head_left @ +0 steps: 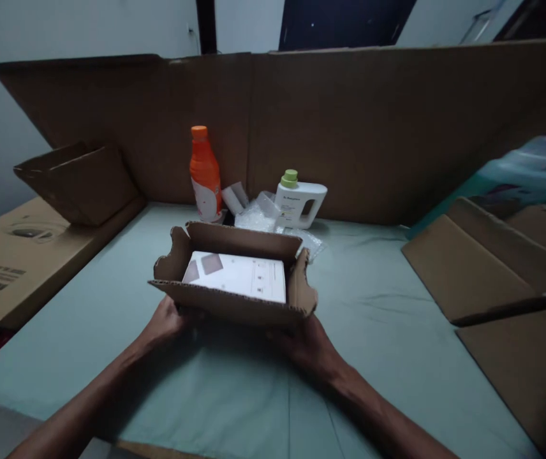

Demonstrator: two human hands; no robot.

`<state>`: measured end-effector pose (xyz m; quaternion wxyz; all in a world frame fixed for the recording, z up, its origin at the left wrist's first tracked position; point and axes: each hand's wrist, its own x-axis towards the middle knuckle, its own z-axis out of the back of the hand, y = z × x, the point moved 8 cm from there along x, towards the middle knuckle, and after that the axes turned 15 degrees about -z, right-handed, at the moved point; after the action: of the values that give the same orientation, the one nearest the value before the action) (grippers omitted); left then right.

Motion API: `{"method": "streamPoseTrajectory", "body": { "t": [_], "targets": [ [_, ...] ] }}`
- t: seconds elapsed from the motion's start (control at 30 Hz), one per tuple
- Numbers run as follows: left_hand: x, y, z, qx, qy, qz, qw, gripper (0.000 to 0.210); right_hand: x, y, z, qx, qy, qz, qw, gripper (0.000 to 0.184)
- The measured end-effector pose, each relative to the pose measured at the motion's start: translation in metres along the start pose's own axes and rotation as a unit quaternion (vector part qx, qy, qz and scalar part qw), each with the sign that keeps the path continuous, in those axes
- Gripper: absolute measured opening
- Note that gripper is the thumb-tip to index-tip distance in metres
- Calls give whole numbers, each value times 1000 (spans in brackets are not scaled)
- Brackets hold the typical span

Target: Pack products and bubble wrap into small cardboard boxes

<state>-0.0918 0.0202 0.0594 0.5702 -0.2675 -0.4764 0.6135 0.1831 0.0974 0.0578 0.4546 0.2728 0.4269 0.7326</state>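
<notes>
Both my hands hold a small open-topped cardboard box (235, 305) over the middle of the table, tilted so its inside faces me. My left hand (171, 319) grips its lower left corner. At the lower right corner, my right hand (309, 344) has hold of it, most of its fingers hidden underneath. Inside the cardboard box lies a white printed box (239, 275) with dark square pictures on it. Behind it are clear bubble wrap (259, 213), an orange bottle (205, 172) with a white label, and a white jug (296, 203) with a green cap.
A tall cardboard panel (349, 127) stands along the back of the green-covered table (368, 363). On the left, an open carton (86, 185) rests on a large flat box (5, 268). Cardboard boxes (474, 261) and a teal container (507, 178) are at the right.
</notes>
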Motion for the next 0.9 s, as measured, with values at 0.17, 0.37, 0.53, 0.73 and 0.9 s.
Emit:
{"method": "streamPoseTrajectory", "body": {
  "t": [0.17,0.37,0.53,0.73,0.9],
  "targets": [
    [27,22,-8,21,-86,8,996,58,40,0,40,-39,78,40,995,65],
    [14,33,-6,41,-131,-22,990,39,119,2,104,-167,39,76,982,34],
    [13,32,-5,47,-153,-20,987,33,217,33,53,-221,39,129,966,34],
    [11,45,-2,53,-160,-18,986,34,264,53,38,-168,-47,106,979,16],
    [11,58,0,53,-143,13,988,40,190,54,127,-76,-180,106,975,31]
  ]
}}
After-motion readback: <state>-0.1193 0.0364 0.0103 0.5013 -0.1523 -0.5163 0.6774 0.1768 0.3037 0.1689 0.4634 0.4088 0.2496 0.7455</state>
